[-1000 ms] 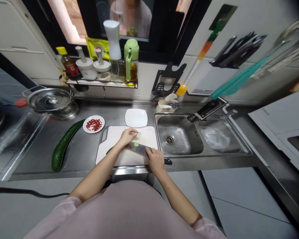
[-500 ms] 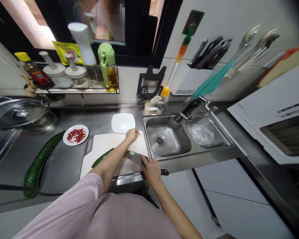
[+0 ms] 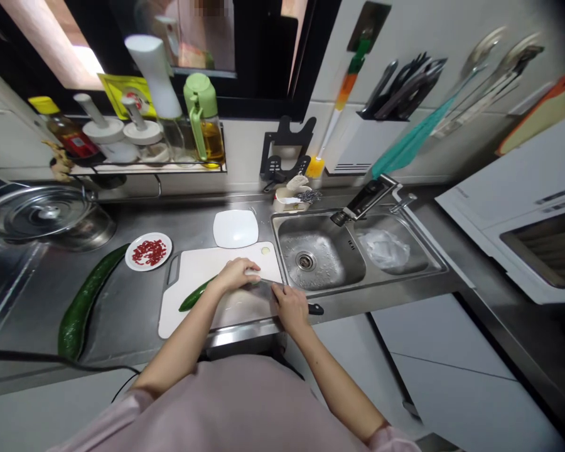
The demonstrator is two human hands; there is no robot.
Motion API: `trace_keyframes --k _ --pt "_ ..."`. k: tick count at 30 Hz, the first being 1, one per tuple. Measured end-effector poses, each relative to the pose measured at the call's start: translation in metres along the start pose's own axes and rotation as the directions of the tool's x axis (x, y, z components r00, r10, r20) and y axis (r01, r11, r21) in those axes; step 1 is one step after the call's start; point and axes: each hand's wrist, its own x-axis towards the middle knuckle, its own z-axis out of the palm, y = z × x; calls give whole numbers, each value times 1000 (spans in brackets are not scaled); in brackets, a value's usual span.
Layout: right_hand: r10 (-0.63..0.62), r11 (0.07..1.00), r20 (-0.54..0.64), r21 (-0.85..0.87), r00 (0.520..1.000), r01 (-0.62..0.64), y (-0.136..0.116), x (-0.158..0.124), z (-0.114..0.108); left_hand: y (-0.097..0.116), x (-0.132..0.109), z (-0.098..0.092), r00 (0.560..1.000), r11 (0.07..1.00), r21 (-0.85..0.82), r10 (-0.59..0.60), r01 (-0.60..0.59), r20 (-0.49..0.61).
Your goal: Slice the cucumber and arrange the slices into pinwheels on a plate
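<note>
My right hand [image 3: 292,309] is closed round the black handle [image 3: 316,309] of a kitchen knife. The broad blade [image 3: 247,307] lies low over the front of a white cutting board [image 3: 174,314], pointing left. My left hand [image 3: 238,274] is over the board, fingers bent at the blade's far edge, with something pale by the fingertips that is too small to make out. A cut cucumber [image 3: 195,296] lies on the board, its right end hidden by my left hand and wrist. One pale round slice [image 3: 265,250] rests at the board's far right corner.
Behind the board is a white square plate [image 3: 235,228]; left of it, a plate of chopped red pieces [image 3: 149,251]. A whole long cucumber [image 3: 91,295] and a lidded steel pot [image 3: 47,216] are further left. A double sink [image 3: 320,257] adjoins the board's right side.
My left hand has moved back from the board's far right corner to the knife blade, leaving a pale slice there. The knife stays in my right hand. The view has shifted slightly.
</note>
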Motion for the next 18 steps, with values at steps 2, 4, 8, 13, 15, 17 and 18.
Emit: trace_keyframes --k 2,4,8,13,15,17,18 --pt "-32 999 -9 -8 999 32 -5 4 -2 1 -18 -2 999 996 82 -48 47 13" --pt "-69 998 -10 -13 998 69 -10 7 -4 1 -30 -6 995 987 127 -97 94 22" --pt "-123 992 2 -14 992 123 -22 10 -6 -3 -41 -17 989 985 93 -150 148 16" --pt "-161 986 4 -34 987 161 -32 15 -8 -22 -48 -21 971 975 -48 -219 215 -94" --pt "-170 985 5 -38 985 170 -33 18 -9 -37 -49 -23 939 952 -128 -297 278 -174" --pt "-171 984 7 -41 985 171 -33 20 -8 -55 -48 -27 861 909 -193 -413 369 -297" --pt "-168 985 9 -41 986 169 -32 20 -8 -64 -48 -31 803 880 -219 -475 422 -360"
